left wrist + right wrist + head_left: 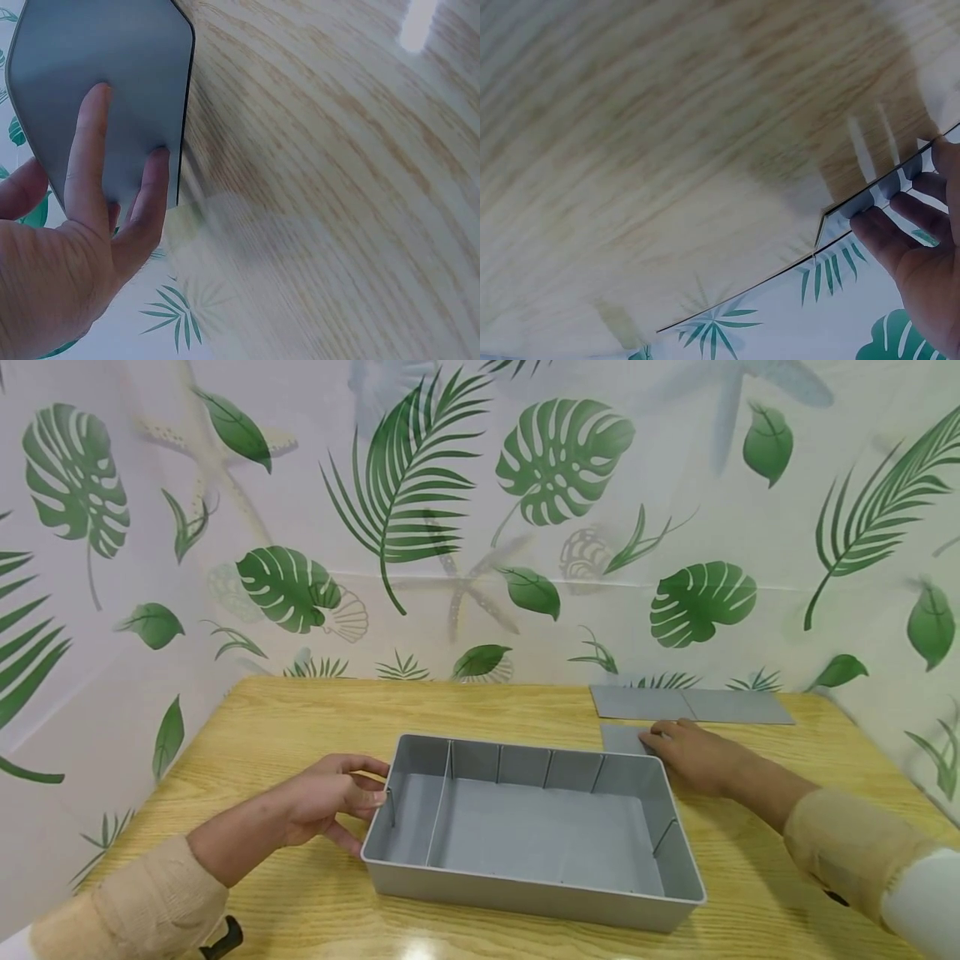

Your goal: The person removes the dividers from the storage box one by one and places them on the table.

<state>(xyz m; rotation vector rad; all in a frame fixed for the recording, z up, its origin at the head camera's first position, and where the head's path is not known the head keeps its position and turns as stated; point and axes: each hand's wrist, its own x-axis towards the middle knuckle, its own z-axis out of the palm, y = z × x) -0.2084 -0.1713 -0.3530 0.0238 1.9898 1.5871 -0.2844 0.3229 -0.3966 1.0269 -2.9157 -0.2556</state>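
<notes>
A grey rectangular box (540, 893) with an open top sits on the table, with one thin divider (438, 818) standing across its left part. My left hand (333, 802) grips its left end: the thumb is at the rim, while spread fingers (88, 165) press the outer end wall (135, 52). Beyond the box's far right corner, my right hand (693, 756) rests its fingertips on a flat grey panel (621, 739). The right wrist view shows the fingers (885, 232) touching that panel's top (840, 214); part of it is hidden under the hand.
Two more grey panels (637, 703) (738, 707) lie side by side along the table's back edge. Slots line the box's inner walls. The wooden table (322, 710) meets a leaf-patterned backdrop (465, 527) behind and at both sides.
</notes>
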